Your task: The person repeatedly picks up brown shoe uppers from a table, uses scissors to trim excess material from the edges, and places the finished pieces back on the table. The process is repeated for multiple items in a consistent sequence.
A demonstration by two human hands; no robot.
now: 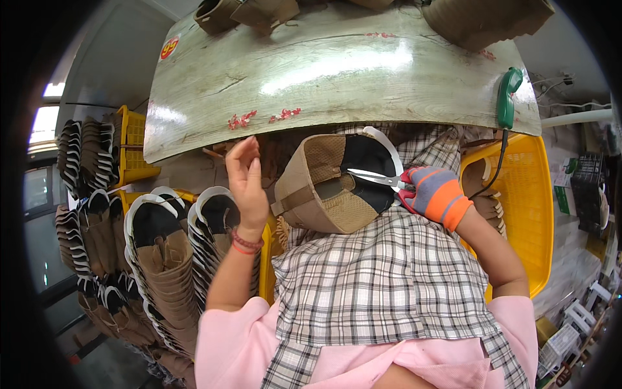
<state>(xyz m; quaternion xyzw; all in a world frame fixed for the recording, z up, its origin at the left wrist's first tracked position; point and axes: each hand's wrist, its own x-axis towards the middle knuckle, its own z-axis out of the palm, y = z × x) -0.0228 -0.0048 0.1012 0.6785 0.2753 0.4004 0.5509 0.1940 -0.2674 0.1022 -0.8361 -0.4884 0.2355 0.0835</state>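
Note:
A brown boot upper [299,189] with mesh panels, a black lining and a white strip along one edge lies on my lap over a checked apron [363,279]. My right hand [433,194], in an orange and grey work glove, grips scissors [376,176] with red handles. Their blades point left across the upper's opening. To the left of the upper, my bare left hand [247,185] is raised with its fingers stretched out and holds nothing. It appears apart from the upper.
A pale wood-patterned table [324,84] stands ahead, with more brown uppers [483,19] at its far side. A green corded hand tool [509,97] rests at its right edge. Stacked uppers [165,272] fill my left. A yellow basket [531,214] holding uppers stands to my right.

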